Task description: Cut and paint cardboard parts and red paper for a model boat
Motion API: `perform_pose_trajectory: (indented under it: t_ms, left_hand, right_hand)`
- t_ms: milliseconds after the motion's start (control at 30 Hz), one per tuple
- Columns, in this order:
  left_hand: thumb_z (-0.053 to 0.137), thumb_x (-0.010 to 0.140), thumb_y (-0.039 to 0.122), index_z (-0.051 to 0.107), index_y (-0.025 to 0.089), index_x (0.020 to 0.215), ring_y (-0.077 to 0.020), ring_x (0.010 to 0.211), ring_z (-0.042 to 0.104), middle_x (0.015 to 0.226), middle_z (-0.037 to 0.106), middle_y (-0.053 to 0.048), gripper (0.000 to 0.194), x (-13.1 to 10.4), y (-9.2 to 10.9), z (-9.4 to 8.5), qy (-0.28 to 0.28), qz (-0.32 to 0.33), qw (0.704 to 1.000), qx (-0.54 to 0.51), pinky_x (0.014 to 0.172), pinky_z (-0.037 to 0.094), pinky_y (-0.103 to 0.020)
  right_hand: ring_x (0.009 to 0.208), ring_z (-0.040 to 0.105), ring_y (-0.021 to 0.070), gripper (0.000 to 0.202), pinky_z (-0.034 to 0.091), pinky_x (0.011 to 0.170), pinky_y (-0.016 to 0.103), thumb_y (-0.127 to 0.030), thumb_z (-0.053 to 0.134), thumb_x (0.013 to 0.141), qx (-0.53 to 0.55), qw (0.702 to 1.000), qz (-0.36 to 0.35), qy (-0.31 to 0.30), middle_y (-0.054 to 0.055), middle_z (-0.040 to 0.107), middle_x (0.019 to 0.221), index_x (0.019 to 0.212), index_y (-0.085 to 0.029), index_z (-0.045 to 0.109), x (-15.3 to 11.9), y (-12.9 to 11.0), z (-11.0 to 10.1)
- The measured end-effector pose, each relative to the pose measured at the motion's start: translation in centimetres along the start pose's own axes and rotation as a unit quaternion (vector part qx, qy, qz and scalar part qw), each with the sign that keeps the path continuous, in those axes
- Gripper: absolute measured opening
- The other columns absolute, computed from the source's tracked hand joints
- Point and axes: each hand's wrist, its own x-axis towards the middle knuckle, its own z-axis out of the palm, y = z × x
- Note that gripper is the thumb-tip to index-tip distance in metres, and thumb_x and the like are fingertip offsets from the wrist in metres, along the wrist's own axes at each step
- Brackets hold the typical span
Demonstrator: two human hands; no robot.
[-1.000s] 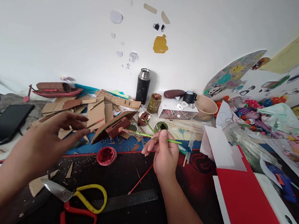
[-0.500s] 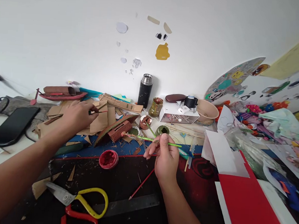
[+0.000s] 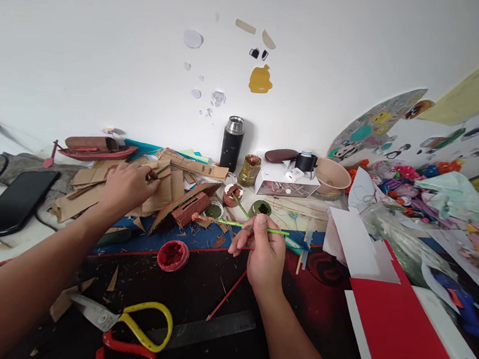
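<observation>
Paintbrush (image 3: 229, 222): held in our right hand (image 3: 265, 252), right of red pot (image 3: 181, 264). Left hand (image 3: 128, 185): over cardboard (image 3: 160, 197), beyond pot; grasp, we cannot tell.

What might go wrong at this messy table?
The red paint jar is uncovered, so a passing hand might spill it.
The left hand, if drawn back carelessly, might graze the bare-bladed scissors.
The right hand holds a green-handled brush near the nearer boat model; its smeared tip could leave stray marks.
</observation>
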Motion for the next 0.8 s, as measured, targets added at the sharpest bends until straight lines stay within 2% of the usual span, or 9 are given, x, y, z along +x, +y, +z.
perform_pose_trajectory:
  t_ms: [233,333,467,600,800]
  left_hand:
    - [0.045,0.105,0.048,0.076,0.011,0.122,-0.0397,0.121,0.061,0.128,0.074,-0.024,0.052,0.1,0.0,-0.1,-0.009,0.011,1.0,0.009,0.1,0.042,-0.048]
    - [0.045,0.105,0.052,0.075,0.012,0.121,-0.0374,0.12,0.063,0.127,0.076,-0.022,0.053,0.1,-0.2,-0.3,-0.003,0.008,1.0,0.015,0.097,0.043,-0.044]
    - [0.044,0.106,0.055,0.076,0.013,0.118,-0.0335,0.11,0.066,0.116,0.079,-0.017,0.054,0.2,-0.4,-1.1,0.013,0.004,1.0,0.024,0.092,0.046,-0.04]
    - [0.043,0.106,0.053,0.077,0.011,0.119,-0.033,0.11,0.065,0.118,0.079,-0.018,0.055,0.7,-0.4,-2.2,0.022,0.001,0.999,0.024,0.093,0.048,-0.039]
    - [0.046,0.102,0.062,0.077,0.012,0.119,-0.0305,0.1,0.066,0.114,0.078,-0.018,0.061,2.0,-0.8,-2.5,-0.039,-0.012,0.999,0.033,0.08,0.043,-0.036]
  right_hand:
    - [0.041,0.066,0.017,0.054,0.049,0.038,0.022,-0.071,0.073,0.096,-0.005,1.0,0.003,0.002,-0.006,0.059,0.049,0.081,-0.021,0.063,0.0,0.1,-0.1]
    - [0.041,0.066,0.017,0.053,0.048,0.038,0.022,-0.071,0.073,0.097,-0.005,1.0,0.001,0.002,-0.005,0.059,0.049,0.081,-0.021,0.062,0.0,0.1,-0.1]
    - [0.039,0.064,0.0158,0.054,0.047,0.038,0.021,-0.071,0.073,0.097,-0.006,1.0,0.001,-0.002,-0.006,0.059,0.048,0.081,-0.021,0.062,0.0,0.1,0.0]
    - [0.04,0.066,0.0162,0.054,0.048,0.038,0.021,-0.071,0.072,0.097,-0.012,1.0,0.005,-0.002,-0.005,0.058,0.049,0.081,-0.02,0.063,0.1,0.2,0.0]
    - [0.04,0.066,0.0165,0.054,0.047,0.038,0.022,-0.07,0.074,0.096,-0.006,1.0,0.007,0.004,-0.006,0.059,0.048,0.08,-0.02,0.064,0.1,0.2,0.0]
